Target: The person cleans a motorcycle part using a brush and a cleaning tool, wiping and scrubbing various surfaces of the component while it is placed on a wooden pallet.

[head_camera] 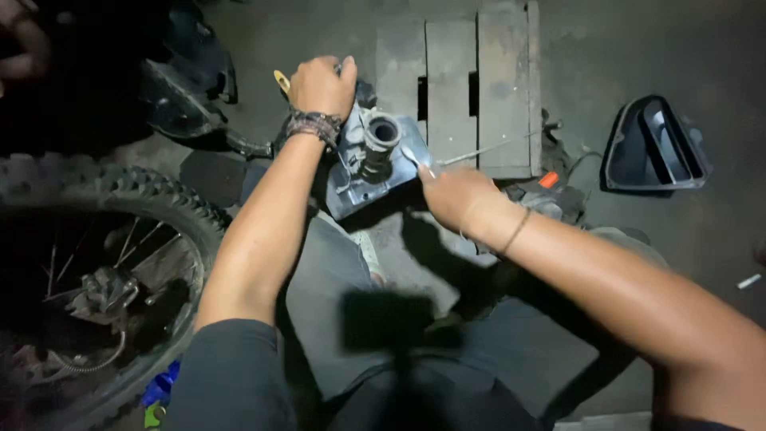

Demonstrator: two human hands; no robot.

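A grey metal engine part (375, 156) with a round tubular opening rests on the floor in front of my knees. My left hand (321, 84), with a beaded band at the wrist, grips the part's far upper edge. My right hand (456, 195) holds a small metal tool (416, 160) whose tip touches the part's right side near the tube. A thin band circles my right wrist.
A knobby motorcycle wheel (96, 263) with spokes fills the left. A wooden block stand (471, 88) lies beyond the part. A black plastic cover (654, 148) sits at the right on the concrete floor. Another person's hand (20, 44) shows at top left.
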